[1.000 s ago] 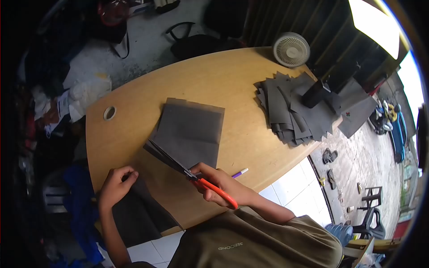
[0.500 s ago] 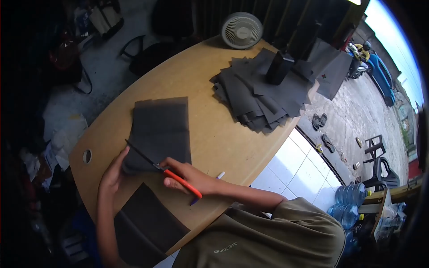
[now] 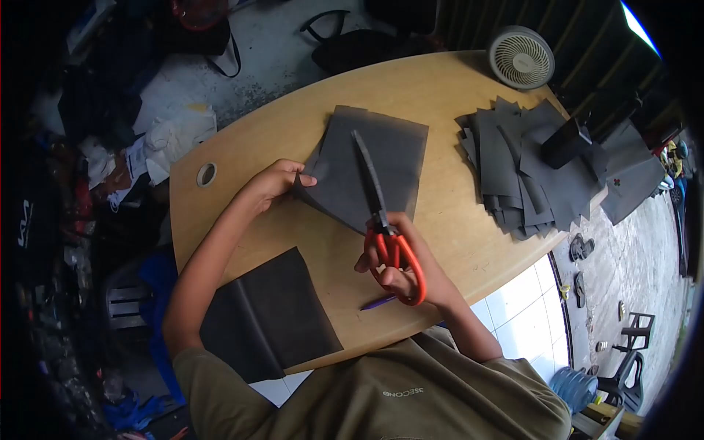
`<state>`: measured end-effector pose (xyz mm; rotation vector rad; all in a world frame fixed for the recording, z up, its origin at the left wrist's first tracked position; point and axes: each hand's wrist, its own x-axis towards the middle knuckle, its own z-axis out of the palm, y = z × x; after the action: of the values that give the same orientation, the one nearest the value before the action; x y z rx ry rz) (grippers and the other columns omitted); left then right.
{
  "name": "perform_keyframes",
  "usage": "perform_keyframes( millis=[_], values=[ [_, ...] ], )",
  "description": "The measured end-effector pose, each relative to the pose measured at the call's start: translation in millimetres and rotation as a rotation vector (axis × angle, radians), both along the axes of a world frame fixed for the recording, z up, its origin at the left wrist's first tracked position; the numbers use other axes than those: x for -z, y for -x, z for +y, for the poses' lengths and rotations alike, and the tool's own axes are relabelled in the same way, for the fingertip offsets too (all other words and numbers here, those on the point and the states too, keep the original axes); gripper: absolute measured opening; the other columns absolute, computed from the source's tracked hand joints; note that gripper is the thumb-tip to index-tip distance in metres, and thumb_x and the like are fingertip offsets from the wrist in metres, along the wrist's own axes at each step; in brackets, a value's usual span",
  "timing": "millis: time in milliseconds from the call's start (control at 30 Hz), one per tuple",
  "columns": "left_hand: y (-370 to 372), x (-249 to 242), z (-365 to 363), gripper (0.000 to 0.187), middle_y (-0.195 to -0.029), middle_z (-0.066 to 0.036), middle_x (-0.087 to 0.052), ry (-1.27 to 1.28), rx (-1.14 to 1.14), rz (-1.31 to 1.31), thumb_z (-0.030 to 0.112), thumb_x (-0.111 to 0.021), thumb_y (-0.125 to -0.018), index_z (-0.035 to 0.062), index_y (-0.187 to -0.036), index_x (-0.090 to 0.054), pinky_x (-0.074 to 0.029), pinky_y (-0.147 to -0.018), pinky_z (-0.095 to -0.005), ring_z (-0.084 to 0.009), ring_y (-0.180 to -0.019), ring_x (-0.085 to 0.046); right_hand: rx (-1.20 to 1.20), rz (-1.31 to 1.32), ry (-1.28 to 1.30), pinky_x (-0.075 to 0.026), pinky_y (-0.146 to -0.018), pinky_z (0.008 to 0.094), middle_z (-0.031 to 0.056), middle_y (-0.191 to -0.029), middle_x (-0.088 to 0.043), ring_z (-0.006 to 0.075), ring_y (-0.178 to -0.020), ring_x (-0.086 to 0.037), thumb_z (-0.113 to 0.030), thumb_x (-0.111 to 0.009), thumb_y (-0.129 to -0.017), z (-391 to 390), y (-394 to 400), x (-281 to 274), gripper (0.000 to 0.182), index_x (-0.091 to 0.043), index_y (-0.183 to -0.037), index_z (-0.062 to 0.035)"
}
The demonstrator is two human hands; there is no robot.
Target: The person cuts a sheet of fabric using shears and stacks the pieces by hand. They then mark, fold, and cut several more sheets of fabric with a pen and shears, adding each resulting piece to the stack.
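My right hand (image 3: 402, 253) is closed around the orange handles of a pair of scissors (image 3: 369, 180). Their dark blades lie together and point toward the far side of the table, above a dark grey fabric-like sheet (image 3: 396, 150). The near left edge of this sheet is pinched in my left hand (image 3: 282, 181), with its corner bent up off the table. Nearer my body, a second dark sheet (image 3: 304, 304) with a fold line lies over the table's front edge. A purple pen (image 3: 378, 302) lies beneath my right hand, partly hidden.
On the right of the wooden table (image 3: 249, 147) is a fanned stack of dark sheets (image 3: 506, 183) with a black block-shaped object (image 3: 565, 143) on top. A small fan (image 3: 521, 58) stands at the far edge. Water bottles (image 3: 573, 389) and a black chair (image 3: 627, 378) are at lower right.
My left hand has taken the sheet's edge and raised its corner. The scissors have swung from pointing left to pointing away from me. The whole view has shifted.
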<state>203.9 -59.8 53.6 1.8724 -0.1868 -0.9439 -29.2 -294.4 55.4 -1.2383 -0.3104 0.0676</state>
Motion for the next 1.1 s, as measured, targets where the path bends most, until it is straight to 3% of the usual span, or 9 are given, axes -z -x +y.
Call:
perform_keyframes(
  millis=[100,133,267,367,433,467,600,867,1100],
  values=[
    [-7.3,6.1,-1.9,0.032,-0.102,-0.009,-0.073,-0.038,0.001,-0.050,0.017,-0.072,-0.094,-0.0033,-0.118,-0.067,-0.052,-0.087,-0.0285,-0.0149,-0.092,-0.068,0.009,-0.050,-0.145,-0.055,-0.085,0.0357,0.0069,-0.089,-0.059,0.0197,-0.089,-0.068,-0.048,-0.082,-0.086,-6.7,2.8,-7.9,0.083,-0.038,-0.139,-0.0017],
    [-9.7,8.6,-1.4,0.032,-0.104,-0.010,-0.073,-0.052,-0.001,-0.061,0.017,-0.072,-0.095,-0.0039,-0.119,-0.067,-0.052,-0.088,-0.0284,-0.0147,-0.094,-0.068,0.000,-0.081,-0.217,-0.055,-0.074,0.0325,0.0078,-0.090,-0.060,0.0175,-0.078,-0.066,-0.044,-0.080,-0.090,-9.5,4.7,-13.7,0.076,-0.039,-0.137,-0.0009],
    [-23.3,20.2,3.0,0.025,-0.111,-0.008,-0.072,-0.058,-0.047,-0.207,0.017,-0.066,-0.100,0.0011,-0.120,-0.064,-0.048,-0.093,-0.0263,-0.0117,-0.105,-0.064,0.259,-0.056,0.066,-0.042,-0.051,0.0248,0.0060,-0.082,-0.060,0.0091,-0.061,-0.056,-0.022,-0.071,-0.098,-41.9,19.6,-31.5,0.044,-0.046,-0.128,-0.0016],
    [-31.8,3.9,3.3,0.028,-0.112,-0.009,-0.071,-0.124,0.111,-0.316,0.018,-0.065,-0.101,-0.0005,-0.122,-0.063,-0.048,-0.093,-0.0257,-0.0114,-0.106,-0.064,0.521,0.251,0.400,-0.041,-0.051,0.0267,0.0034,-0.075,-0.059,0.0085,-0.059,-0.054,-0.016,-0.075,-0.096,-68.4,19.4,-43.2,0.038,-0.051,-0.122,-0.0035],
    [-27.9,-13.7,-3.0,0.029,-0.111,-0.009,-0.071,-0.148,0.078,-0.340,0.018,-0.064,-0.102,-0.0015,-0.123,-0.062,-0.048,-0.093,-0.0257,-0.0112,-0.104,-0.064,0.617,0.173,0.873,-0.042,-0.053,0.0320,0.0075,-0.071,-0.057,0.0114,-0.057,-0.054,-0.017,-0.078,-0.092,-89.0,13.2,-30.4,0.038,-0.055,-0.118,-0.0040],
    [-26.3,-18.9,-5.4,0.030,-0.111,-0.009,-0.071,-0.160,0.059,-0.352,0.018,-0.064,-0.102,-0.0020,-0.124,-0.062,-0.048,-0.093,-0.0258,-0.0111,-0.104,-0.064,0.603,0.266,0.934,-0.045,-0.057,0.0401,0.0145,-0.070,-0.058,0.0224,-0.059,-0.060,-0.013,-0.077,-0.089,-93.2,12.2,-33.2,0.034,-0.057,-0.116,-0.0039],
    [-43.1,0.4,-6.0,0.025,-0.102,-0.008,-0.071,-0.125,-0.030,-0.464,0.019,-0.066,-0.099,-0.0018,-0.114,-0.065,-0.051,-0.082,-0.0296,-0.0139,-0.093,-0.066,0.562,0.120,1.189,-0.049,-0.065,0.0479,0.0206,-0.079,-0.066,0.0429,-0.075,-0.065,-0.008,-0.074,-0.087,-106.8,5.7,-13.2,0.035,-0.059,-0.118,-0.0038],
    [-51.5,-5.6,-30.4,0.043,-0.114,-0.016,-0.071,-0.261,-0.027,-0.239,0.025,-0.073,-0.096,-0.0056,-0.125,-0.064,-0.053,-0.090,-0.0302,-0.0171,-0.103,-0.068,0.557,-0.119,1.420,-0.054,-0.069,0.0477,0.0198,-0.085,-0.069,0.0412,-0.077,-0.069,-0.010,-0.070,-0.087,-111.2,-0.5,15.6,0.030,-0.059,-0.114,-0.0035],
    [-66.0,3.2,-16.6,0.042,-0.108,-0.017,-0.073,-0.150,0.018,-0.460,0.017,-0.075,-0.094,-0.0088,-0.125,-0.062,-0.054,-0.085,-0.0307,-0.0201,-0.096,-0.071,0.486,-0.144,1.557,-0.056,-0.065,0.0465,0.0181,-0.085,-0.069,0.0377,-0.076,-0.071,-0.013,-0.071,-0.086,-112.0,-2.0,14.1,0.029,-0.057,-0.109,-0.0032]
  ],
)
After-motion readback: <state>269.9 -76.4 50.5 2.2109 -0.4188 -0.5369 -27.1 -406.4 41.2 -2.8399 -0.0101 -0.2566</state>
